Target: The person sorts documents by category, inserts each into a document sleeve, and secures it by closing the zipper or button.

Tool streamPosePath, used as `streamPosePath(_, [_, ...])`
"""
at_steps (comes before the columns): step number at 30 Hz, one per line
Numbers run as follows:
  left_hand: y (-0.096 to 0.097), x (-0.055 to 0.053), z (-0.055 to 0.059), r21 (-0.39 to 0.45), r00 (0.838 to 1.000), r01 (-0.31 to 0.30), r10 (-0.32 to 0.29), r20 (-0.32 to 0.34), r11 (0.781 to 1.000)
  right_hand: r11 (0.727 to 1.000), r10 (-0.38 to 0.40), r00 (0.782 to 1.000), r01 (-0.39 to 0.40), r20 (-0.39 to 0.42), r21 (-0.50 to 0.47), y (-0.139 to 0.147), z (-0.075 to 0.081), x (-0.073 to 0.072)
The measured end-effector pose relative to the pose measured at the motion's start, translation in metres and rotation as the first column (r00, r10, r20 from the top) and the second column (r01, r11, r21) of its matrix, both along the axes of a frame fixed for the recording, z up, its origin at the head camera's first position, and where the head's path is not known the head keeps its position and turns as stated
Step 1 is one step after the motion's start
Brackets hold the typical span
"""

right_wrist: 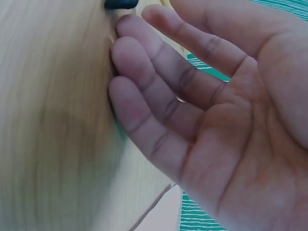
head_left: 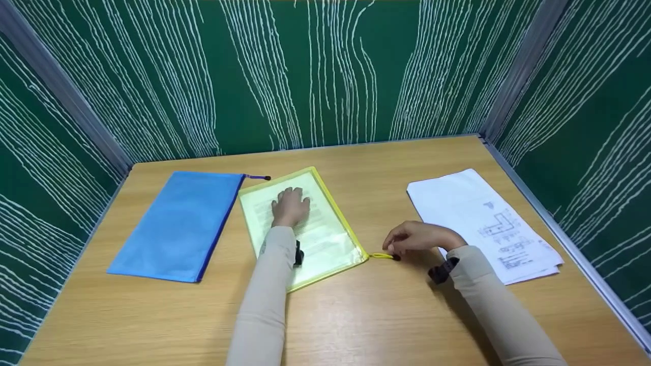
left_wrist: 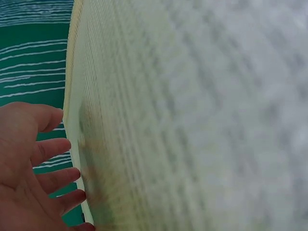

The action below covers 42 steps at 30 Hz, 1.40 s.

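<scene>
A translucent yellow zip folder (head_left: 325, 239), with printed pages showing through it, lies slanted on the table. My left hand (head_left: 291, 207) rests on its upper part with fingers spread; the left wrist view shows the fingertips along the folder's surface (left_wrist: 192, 120). From the folder's near right corner sticks out a yellow zipper pull (head_left: 381, 255) with a dark end. Just beside that pull is my right hand (head_left: 419, 237), low over the table. In the right wrist view its fingers (right_wrist: 130, 101) are loosely bent, and the dark pull end (right_wrist: 121, 4) appears just beyond the fingertips.
A blue zip folder (head_left: 178, 229) lies to the left, its dark pull (head_left: 258, 177) reaching toward the yellow folder. White sheets (head_left: 488, 223) with a printed drawing are stacked on the right, partly behind my right wrist. Green panels (head_left: 346, 76) with white lines enclose the wooden table (head_left: 351, 325).
</scene>
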<state>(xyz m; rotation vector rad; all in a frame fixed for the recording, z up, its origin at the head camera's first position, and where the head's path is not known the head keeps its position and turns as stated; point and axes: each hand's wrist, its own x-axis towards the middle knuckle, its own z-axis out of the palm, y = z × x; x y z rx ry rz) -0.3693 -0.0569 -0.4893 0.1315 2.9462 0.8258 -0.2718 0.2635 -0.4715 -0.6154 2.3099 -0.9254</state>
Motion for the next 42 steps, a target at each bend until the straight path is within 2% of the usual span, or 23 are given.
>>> streamPosePath(7, [-0.019,0.004,0.006,0.045,0.997,-0.043,0.046,-0.064,0.998,0.999,-0.037,0.999,0.035,-0.032,-0.041,-0.007,0.000,-0.005])
streamPosePath(13, [-0.037,0.009,0.008,0.081,0.988,-0.109,0.117,-0.098,0.991,0.980,-0.180,0.984,0.179,-0.003,-0.089,-0.012,-0.001,-0.009])
streamPosePath(19, [-0.059,0.017,0.010,0.147,0.979,-0.179,0.191,-0.071,0.973,0.931,-0.339,0.941,0.339,0.023,-0.133,-0.020,-0.003,-0.017])
streamPosePath(23, [-0.076,0.024,0.011,0.194,0.964,-0.247,0.261,-0.053,0.949,0.882,-0.421,0.903,0.431,0.091,-0.190,-0.027,-0.004,-0.025])
streamPosePath(26, [-0.087,0.029,0.012,0.245,0.956,-0.277,0.291,-0.022,0.929,0.852,-0.467,0.876,0.483,0.121,-0.202,-0.033,-0.005,-0.030])
streamPosePath(30, [-0.097,0.034,0.010,0.317,0.958,-0.281,0.286,0.030,0.906,0.845,-0.475,0.873,0.489,0.114,-0.219,-0.039,-0.008,-0.034])
streamPosePath(33, [-0.103,0.036,0.010,0.356,0.961,-0.274,0.270,0.060,0.894,0.846,-0.465,0.878,0.478,0.112,-0.234,-0.043,-0.010,-0.036])
streamPosePath(38, [-0.113,0.036,0.007,0.417,0.958,-0.286,0.266,0.108,0.863,0.838,-0.475,0.872,0.490,0.122,-0.238,-0.054,-0.012,-0.040])
streamPosePath(42, [-0.118,0.036,0.007,0.444,0.957,-0.290,0.250,0.148,0.848,0.840,-0.470,0.874,0.485,0.118,-0.242,-0.065,-0.015,-0.042])
